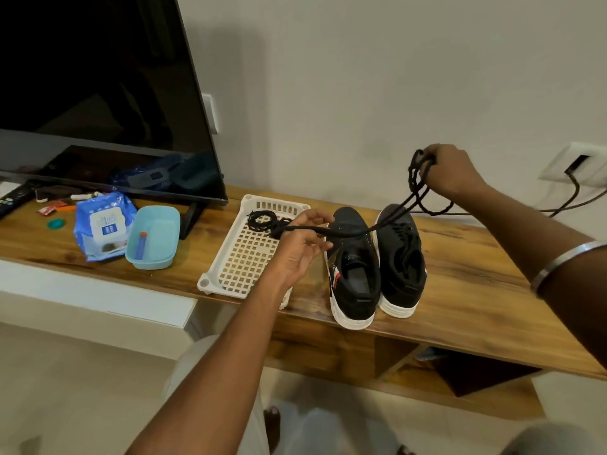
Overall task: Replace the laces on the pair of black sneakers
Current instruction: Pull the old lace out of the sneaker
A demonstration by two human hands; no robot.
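Two black sneakers with white soles stand side by side on the wooden shelf, the left sneaker (pixel 353 267) unlaced and the right sneaker (pixel 401 257) with lace still in it. A black lace (pixel 348 232) stretches in the air above them between both hands. My left hand (pixel 303 244) pinches its lower end over the white basket (pixel 230 274). My right hand (pixel 451 170) is raised higher, gripping several loops of that lace. A bundled black lace (pixel 261 221) lies in the basket.
A television (pixel 98 93) stands at the left. On the wooden shelf (pixel 476 290) lie a wet-wipes pack (pixel 103 224), a light blue tub (pixel 154 238) holding a small tube, and small clutter. A cable (pixel 571 198) runs from a wall socket at the right.
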